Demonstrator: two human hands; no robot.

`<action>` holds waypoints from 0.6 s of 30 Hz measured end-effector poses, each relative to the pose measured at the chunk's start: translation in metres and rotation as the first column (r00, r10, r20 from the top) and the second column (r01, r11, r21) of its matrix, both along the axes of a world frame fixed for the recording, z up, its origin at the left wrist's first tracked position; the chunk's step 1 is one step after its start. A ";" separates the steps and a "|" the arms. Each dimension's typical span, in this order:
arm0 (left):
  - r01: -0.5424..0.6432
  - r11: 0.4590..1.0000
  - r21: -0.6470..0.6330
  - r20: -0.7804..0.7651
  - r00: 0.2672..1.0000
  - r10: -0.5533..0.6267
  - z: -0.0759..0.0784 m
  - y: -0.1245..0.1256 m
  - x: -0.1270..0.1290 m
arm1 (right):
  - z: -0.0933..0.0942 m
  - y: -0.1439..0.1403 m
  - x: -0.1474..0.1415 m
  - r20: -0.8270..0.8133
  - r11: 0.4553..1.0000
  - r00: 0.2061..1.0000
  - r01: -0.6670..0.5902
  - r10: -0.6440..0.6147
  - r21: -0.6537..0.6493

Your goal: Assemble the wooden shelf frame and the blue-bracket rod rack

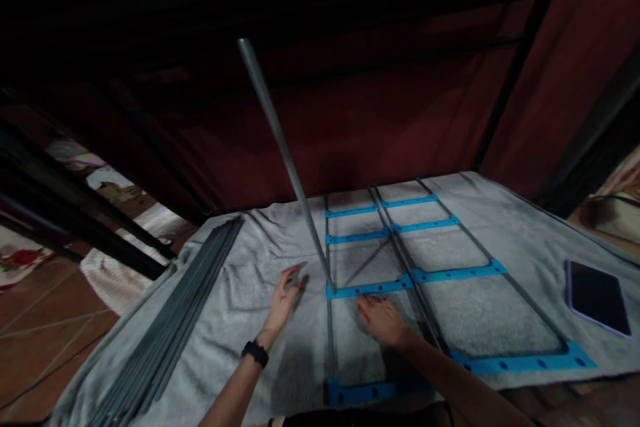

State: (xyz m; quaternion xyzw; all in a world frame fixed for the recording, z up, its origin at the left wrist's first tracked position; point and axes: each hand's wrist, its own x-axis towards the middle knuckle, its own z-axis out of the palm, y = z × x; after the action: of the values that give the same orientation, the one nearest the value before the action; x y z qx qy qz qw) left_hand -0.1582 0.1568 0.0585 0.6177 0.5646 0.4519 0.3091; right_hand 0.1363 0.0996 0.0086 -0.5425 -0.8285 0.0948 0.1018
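Rack frame (400, 260), partly assembled, on grey towel (240, 293).
We rest left hand (285, 297) and right hand (383, 320) spread beside one upright rod (283, 153) seated in a blue connector (370, 288); spare rods (175, 320) remain bundled.

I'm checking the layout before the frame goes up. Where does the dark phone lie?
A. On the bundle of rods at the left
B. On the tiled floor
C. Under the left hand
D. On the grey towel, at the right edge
D: the phone lies flat on the grey towel at its right edge, beyond the blue-barred frame.
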 end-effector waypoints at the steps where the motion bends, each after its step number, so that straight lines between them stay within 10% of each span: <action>1: -0.125 0.992 0.022 -0.115 0.985 0.127 -0.002 0.006 -0.026 | -0.002 -0.001 0.000 0.005 1.000 1.000 0.004 -0.004 0.007; 4: -0.426 0.899 0.099 -0.540 0.736 0.408 0.000 0.016 -0.103 | -0.010 -0.001 0.001 -0.008 1.000 1.000 0.013 -0.012 0.025; 9: -0.607 0.790 0.084 -0.757 0.476 0.446 0.008 0.001 -0.191 | -0.026 0.001 0.004 -0.044 0.999 0.999 0.006 -0.004 0.045; 18: -0.640 0.769 -0.004 -0.919 0.306 0.250 0.005 -0.008 -0.210 | -0.038 0.002 0.005 -0.031 0.999 1.000 -0.005 0.007 0.052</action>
State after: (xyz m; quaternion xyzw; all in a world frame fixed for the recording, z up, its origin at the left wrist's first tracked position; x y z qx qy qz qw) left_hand -0.3687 0.1491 0.0637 0.5008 0.8633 0.0168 -0.0603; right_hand 0.1417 0.1011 -0.0297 -0.5355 -0.8307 0.0820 0.1283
